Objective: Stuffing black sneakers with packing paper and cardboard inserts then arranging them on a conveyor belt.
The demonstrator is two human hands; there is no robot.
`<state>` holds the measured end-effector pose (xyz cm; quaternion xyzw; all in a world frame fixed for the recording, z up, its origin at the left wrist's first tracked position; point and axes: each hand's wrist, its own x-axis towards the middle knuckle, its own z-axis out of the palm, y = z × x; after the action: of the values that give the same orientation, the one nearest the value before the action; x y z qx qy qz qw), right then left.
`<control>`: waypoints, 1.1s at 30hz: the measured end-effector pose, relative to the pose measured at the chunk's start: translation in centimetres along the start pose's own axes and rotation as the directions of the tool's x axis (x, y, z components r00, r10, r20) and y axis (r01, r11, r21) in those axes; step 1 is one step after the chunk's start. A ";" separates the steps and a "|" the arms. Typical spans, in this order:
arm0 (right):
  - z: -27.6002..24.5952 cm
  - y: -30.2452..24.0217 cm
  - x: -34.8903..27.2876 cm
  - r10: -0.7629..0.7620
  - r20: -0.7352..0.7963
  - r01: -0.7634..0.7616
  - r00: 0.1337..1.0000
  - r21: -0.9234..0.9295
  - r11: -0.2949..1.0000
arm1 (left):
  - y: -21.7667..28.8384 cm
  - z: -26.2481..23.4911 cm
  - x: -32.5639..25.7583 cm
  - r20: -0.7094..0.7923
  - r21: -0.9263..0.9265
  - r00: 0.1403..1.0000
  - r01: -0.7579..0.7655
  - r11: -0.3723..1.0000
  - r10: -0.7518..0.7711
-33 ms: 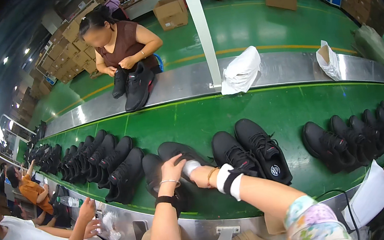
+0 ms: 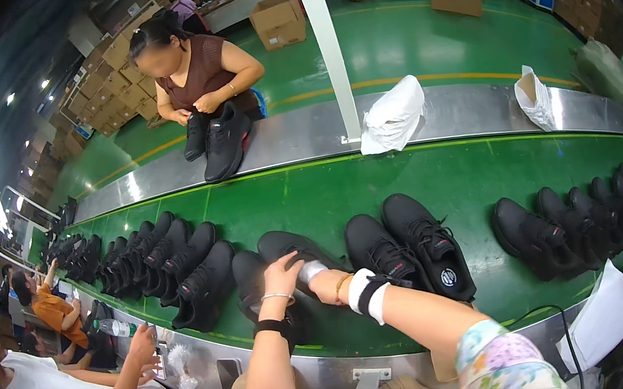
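In front of me a pair of black sneakers stands on the green bench: the left sneaker and the right sneaker. My left hand is over the pair, fingers bent together near the laces. What they pinch is too blurred to make out. My right hand rests against the right sneaker, close to the left hand's fingertips. Something white covers its fingers, which are otherwise hidden. Just right of it stand two more black sneakers, the nearer one and one showing its insole.
Rows of black shoes line the green bench at left and right. Across it, a person handles two shoes; another sits at my left near a bottle. White paper lies at the right edge.
My hands stay at the same pair of sneakers with hardly any movement. At the left, the seated person's hand near the bottle has shifted slightly down.
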<state>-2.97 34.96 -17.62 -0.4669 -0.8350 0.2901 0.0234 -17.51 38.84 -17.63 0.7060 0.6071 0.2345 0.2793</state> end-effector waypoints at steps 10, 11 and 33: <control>-0.1 -1.6 2.1 0.298 0.069 -0.304 0.952 0.341 0.890 | -1.7 0.8 -0.6 0.022 -0.034 0.998 0.059 0.998 -0.058; -1.5 -2.5 1.2 0.330 -0.047 -0.279 0.943 0.435 0.856 | -3.4 0.3 -0.6 0.021 -0.101 0.999 0.047 0.994 -0.045; 8.9 0.0 -35.9 0.703 -0.268 -0.603 0.659 0.371 0.706 | 16.2 5.2 -40.4 -0.591 -0.257 0.789 0.012 0.966 -0.167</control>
<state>14.47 2.32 -16.70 -0.7783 -0.5429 0.2823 0.1408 -8.44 -3.37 -10.11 0.5244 0.6647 0.5065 0.1632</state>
